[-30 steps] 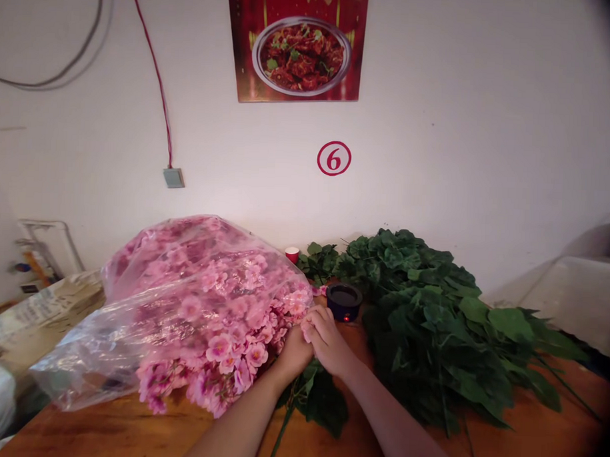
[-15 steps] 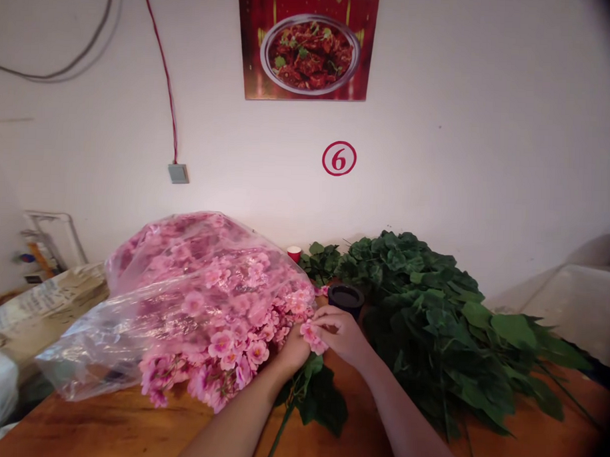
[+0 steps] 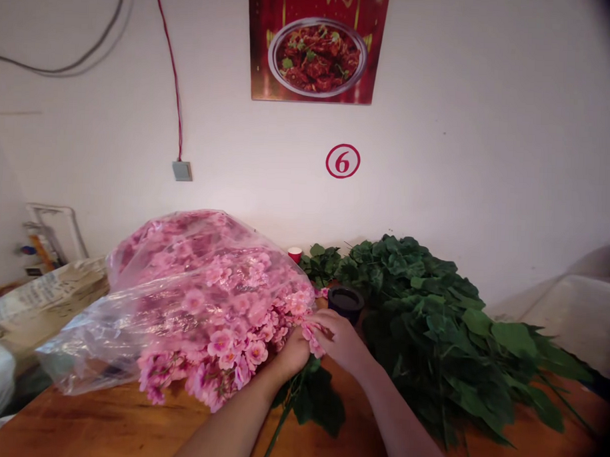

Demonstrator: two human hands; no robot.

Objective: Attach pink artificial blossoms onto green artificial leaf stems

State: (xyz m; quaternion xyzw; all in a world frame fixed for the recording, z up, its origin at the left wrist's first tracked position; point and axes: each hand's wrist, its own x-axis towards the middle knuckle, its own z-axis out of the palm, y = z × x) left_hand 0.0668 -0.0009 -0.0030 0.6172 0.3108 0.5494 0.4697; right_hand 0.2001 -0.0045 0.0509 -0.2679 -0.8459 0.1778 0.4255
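My left hand (image 3: 294,353) is closed beside the heap of pink artificial flowers (image 3: 223,345), apparently around the top of a green leafy stem (image 3: 324,399). Dark leaves and a bare stalk come out below that fist. A pink blossom (image 3: 312,338) sits between both hands, right above the leaves. Fingers and thumb of my right hand (image 3: 342,338) pinch at this blossom; the fingertips are partly hidden by petals. A clear plastic bag (image 3: 88,354) covers most of the pink flowers on the left.
A large pile of green artificial leaves (image 3: 431,339) lies to the right on the wooden table (image 3: 148,430). Behind my right hand stands a round black container (image 3: 346,300). A small red cup (image 3: 295,255) is near the wall. Cardboard (image 3: 57,296) lies at left.
My right-hand fingers have shifted slightly up and left around the pink blossom, which has turned a little. My left hand stays in place. The whole view has shifted slightly.
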